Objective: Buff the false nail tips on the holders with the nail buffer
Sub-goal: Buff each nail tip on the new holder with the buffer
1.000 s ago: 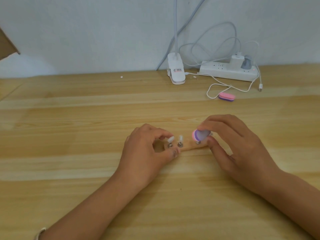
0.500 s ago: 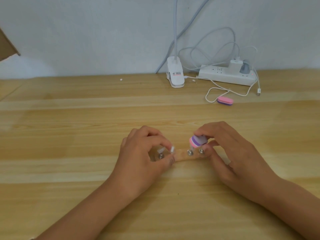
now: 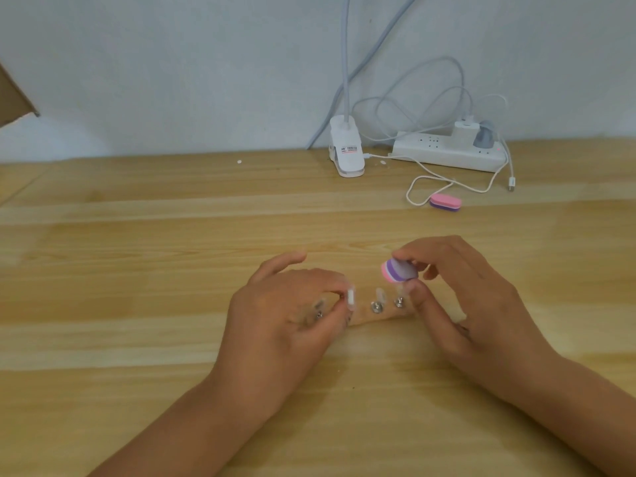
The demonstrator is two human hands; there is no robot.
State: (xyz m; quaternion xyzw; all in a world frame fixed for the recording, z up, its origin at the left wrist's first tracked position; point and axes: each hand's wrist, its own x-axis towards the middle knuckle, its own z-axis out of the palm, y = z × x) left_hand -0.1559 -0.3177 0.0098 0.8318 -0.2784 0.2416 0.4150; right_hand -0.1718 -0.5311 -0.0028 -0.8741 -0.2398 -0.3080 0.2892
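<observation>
While the right hand (image 3: 471, 304) grips the buffer (image 3: 399, 270) between thumb and curled fingers, it hangs just above the two right holders (image 3: 375, 306) and, as far as I can see, touches no tip. The left hand (image 3: 285, 325) pinches a white tip (image 3: 351, 299) with its fingertips, near the middle of the strip (image 3: 373, 317). One of its fingers is stretched out. Whether this tip sits on a holder I cannot tell. Clear tips stand on the holders to the right of it.

I judge the work is between strokes, with one tip steadied for buffing. The next move calls for bringing the buffer down onto the pinched tip with light pressure, so the strip does not slide on the table (image 3: 137, 270).
</observation>
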